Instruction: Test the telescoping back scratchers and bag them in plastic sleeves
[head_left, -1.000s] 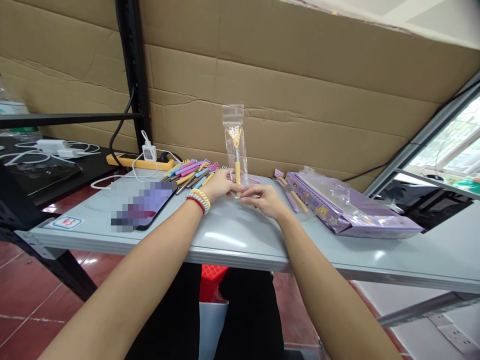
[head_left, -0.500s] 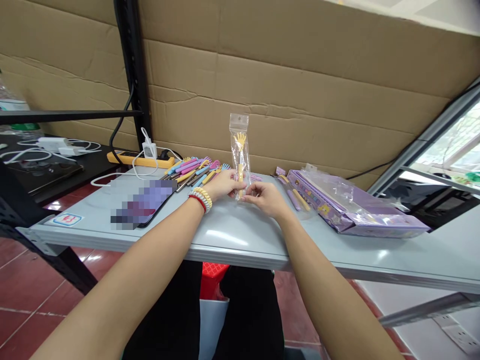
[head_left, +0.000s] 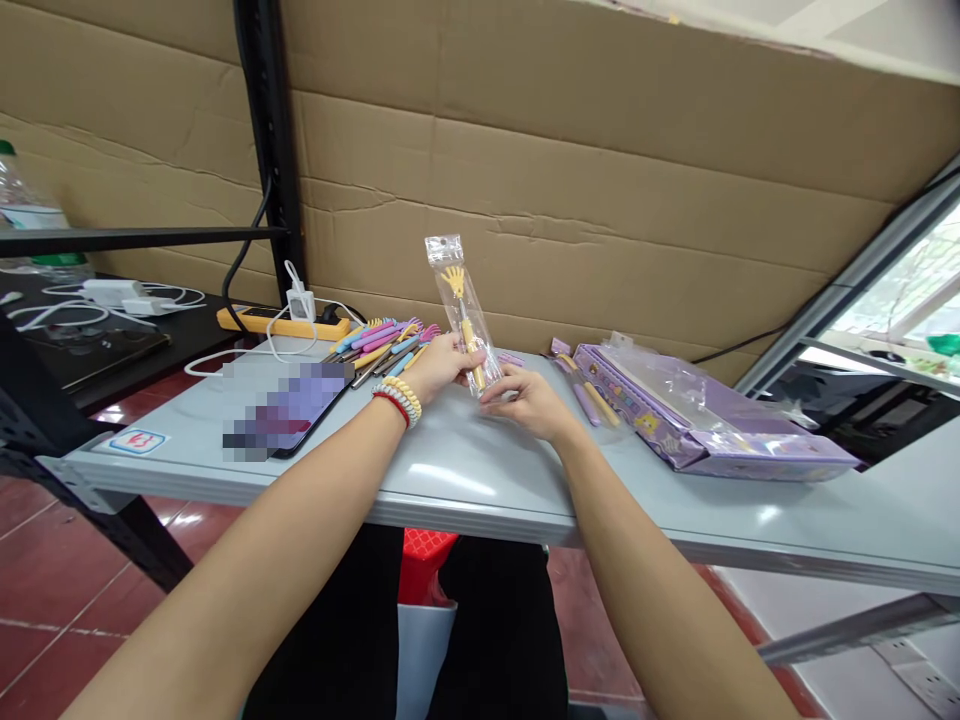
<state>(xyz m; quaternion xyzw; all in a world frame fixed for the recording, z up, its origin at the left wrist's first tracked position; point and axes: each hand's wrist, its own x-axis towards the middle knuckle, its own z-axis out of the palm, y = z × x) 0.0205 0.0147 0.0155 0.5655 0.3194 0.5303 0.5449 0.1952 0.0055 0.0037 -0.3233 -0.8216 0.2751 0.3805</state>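
A yellow back scratcher (head_left: 468, 328) with a hand-shaped head stands inside a clear plastic bag (head_left: 444, 250), leaning with its top to the left. My left hand (head_left: 441, 366) is closed around the handle through the plastic, thumb across the front. My right hand (head_left: 523, 398) has its fingers pinched at the bag's bottom end, on the right. Behind my left hand lies a heap of loose back scratchers (head_left: 382, 340) in blue, pink, purple and yellow. To the right of my right hand, a purple and a yellow back scratcher (head_left: 585, 395) lie in clear bags.
A purple printed box (head_left: 712, 440) with clear plastic bags on it stands at the right. On the left are a phone (head_left: 292, 405), a yellow power strip (head_left: 277, 322) and white cables. A cardboard wall (head_left: 562, 180) closes off the back of the grey table (head_left: 465, 480).
The bagged back scratcher has tilted from upright, its top swinging to the left. Both hands stay at its lower end, and the right fingers have shifted slightly.
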